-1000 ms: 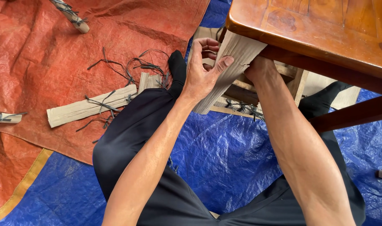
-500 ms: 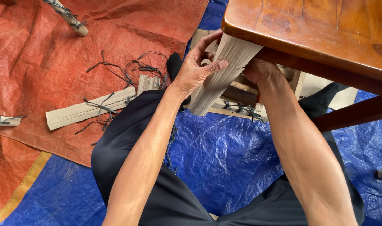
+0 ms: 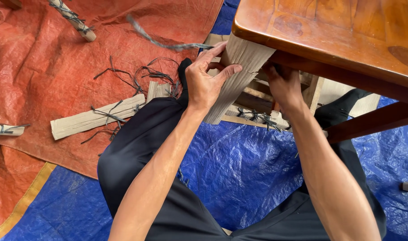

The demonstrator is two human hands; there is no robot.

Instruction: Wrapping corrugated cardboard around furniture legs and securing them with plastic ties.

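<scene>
Two bare hands work at a cardboard-wrapped leg [image 3: 239,76] beneath the corner of a polished wooden table [image 3: 338,35]. At far left, an orange tarp [image 3: 43,76] carries a flattened cardboard strip [image 3: 96,121] tangled in dark twine scraps [image 3: 137,76]; a second wrapped piece [image 3: 72,20] lies near the top edge. Toward the centre, the left hand [image 3: 206,80] closes narrowly around the wrapped leg, thumb across its front and fingers curled behind, with a strand of grey twine [image 3: 168,42] rising from the fingertips. To the right, the right hand [image 3: 284,87] reaches behind the leg under the tabletop; its grip cannot be told. Below, a blue tarp [image 3: 248,174] shows between dark trousers [image 3: 137,147].
</scene>
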